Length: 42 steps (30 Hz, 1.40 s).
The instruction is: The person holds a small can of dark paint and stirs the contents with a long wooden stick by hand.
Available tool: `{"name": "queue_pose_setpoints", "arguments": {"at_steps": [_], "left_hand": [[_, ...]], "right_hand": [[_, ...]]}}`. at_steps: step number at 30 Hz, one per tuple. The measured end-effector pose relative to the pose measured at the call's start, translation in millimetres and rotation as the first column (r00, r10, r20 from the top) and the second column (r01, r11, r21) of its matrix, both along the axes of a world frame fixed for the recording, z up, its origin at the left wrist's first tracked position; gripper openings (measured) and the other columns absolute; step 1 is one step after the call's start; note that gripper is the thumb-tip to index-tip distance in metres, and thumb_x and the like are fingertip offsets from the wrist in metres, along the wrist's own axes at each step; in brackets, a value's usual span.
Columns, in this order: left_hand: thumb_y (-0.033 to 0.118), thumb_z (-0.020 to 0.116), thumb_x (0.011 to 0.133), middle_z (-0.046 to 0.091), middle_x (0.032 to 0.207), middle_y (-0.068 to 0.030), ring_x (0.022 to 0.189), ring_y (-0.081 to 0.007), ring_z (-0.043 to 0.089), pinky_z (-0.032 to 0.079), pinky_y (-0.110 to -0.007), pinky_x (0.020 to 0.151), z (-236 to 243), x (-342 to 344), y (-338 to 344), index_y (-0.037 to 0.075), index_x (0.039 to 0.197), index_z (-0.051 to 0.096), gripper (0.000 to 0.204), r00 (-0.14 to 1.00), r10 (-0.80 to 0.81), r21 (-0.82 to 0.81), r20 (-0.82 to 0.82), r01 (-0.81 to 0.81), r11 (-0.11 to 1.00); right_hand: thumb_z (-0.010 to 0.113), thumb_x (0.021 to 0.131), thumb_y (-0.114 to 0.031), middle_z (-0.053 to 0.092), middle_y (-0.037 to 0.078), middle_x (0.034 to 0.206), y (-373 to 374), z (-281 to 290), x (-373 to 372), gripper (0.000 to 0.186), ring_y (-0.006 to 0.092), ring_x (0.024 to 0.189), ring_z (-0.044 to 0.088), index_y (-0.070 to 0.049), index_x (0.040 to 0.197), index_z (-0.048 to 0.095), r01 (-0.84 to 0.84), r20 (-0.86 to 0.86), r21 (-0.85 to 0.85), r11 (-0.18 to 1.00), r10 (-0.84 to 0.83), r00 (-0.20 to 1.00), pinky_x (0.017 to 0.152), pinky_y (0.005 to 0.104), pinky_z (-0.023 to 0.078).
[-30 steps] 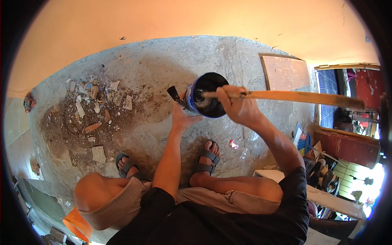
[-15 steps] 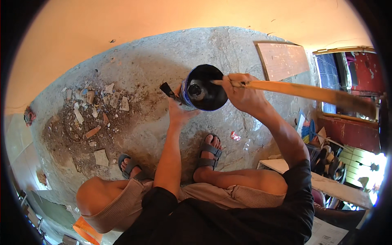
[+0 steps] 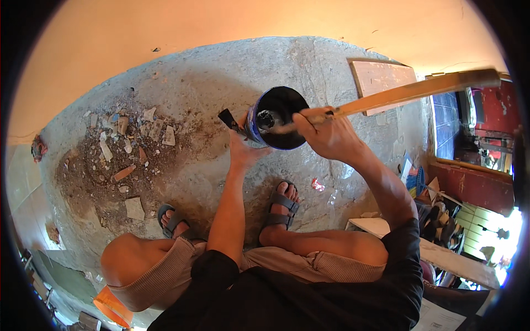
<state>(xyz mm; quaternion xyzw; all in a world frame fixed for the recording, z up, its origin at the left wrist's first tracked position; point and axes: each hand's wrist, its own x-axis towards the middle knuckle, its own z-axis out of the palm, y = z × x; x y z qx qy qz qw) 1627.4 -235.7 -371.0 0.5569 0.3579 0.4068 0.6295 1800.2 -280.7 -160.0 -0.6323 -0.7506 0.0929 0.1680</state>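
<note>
Head fisheye, facing down

I'm on one feed: wide fisheye, worn on the head, left of the pair, facing down and forward. Black shirt point(image 3: 298, 300) and knees point(image 3: 126, 259) closest, along the lower edge; left hand point(image 3: 246, 150) and right hand point(image 3: 327, 135) near, mid-frame. Concrete floor point(image 3: 201, 118) beyond, orange wall point(image 3: 248, 19) bowed across the top. Corners black.

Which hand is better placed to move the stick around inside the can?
Probably your right hand: it grips the stick, whose end is inside the can. Your left hand is holding the can's outside.
</note>
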Motion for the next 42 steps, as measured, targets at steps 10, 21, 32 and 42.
{"name": "queue_pose_setpoints", "arguments": {"at_steps": [10,21,32,42], "left_hand": [[0.008,0.096,0.047,0.062,0.125,-0.0071,0.113,-0.0187,0.060,0.048,-0.035,0.093,3.7,4.7,-1.9,0.006,0.137,0.049,0.102,0.999,0.036,0.014,-0.035,-0.035,0.999],[0.004,0.095,0.049,0.060,0.129,-0.0087,0.120,-0.0186,0.057,0.046,-0.036,0.103,-6.0,1.1,0.4,0.002,0.139,0.048,0.101,0.998,0.007,0.025,0.068,-0.009,1.000],[0.003,0.097,0.046,0.057,0.131,-0.0099,0.121,-0.0201,0.056,0.047,-0.036,0.102,12.4,0.2,-1.1,0.002,0.138,0.046,0.105,1.000,0.025,-0.041,0.005,-0.025,0.999],[0.008,0.097,0.047,0.061,0.128,-0.0065,0.117,-0.0180,0.060,0.049,-0.034,0.094,8.7,2.0,0.4,0.006,0.136,0.049,0.102,1.000,0.002,0.054,0.011,-0.002,0.999]], "right_hand": [[0.059,0.095,-0.022,0.065,0.016,0.069,-1.7,-3.3,6.7,0.022,0.0382,0.058,0.062,-0.005,0.081,0.065,0.004,0.147,-0.120,0.993,0.013,0.989,0.053,0.0468,0.050],[0.058,0.095,-0.024,0.068,0.016,0.077,-0.4,5.1,-2.0,0.022,0.0381,0.064,0.065,-0.006,0.086,0.068,0.243,0.144,-0.312,0.918,-0.208,0.968,0.058,0.0454,0.052],[0.056,0.096,-0.028,0.065,0.018,0.069,-2.5,1.3,1.2,0.032,0.0404,0.065,0.064,-0.004,0.076,0.065,0.248,0.129,-0.199,0.948,-0.225,0.966,0.059,0.0489,0.052],[0.058,0.096,-0.027,0.064,0.017,0.065,-1.9,-1.2,11.1,0.031,0.0372,0.063,0.065,-0.005,0.075,0.064,0.167,0.166,0.041,0.985,-0.172,0.971,0.057,0.0480,0.052]]}}
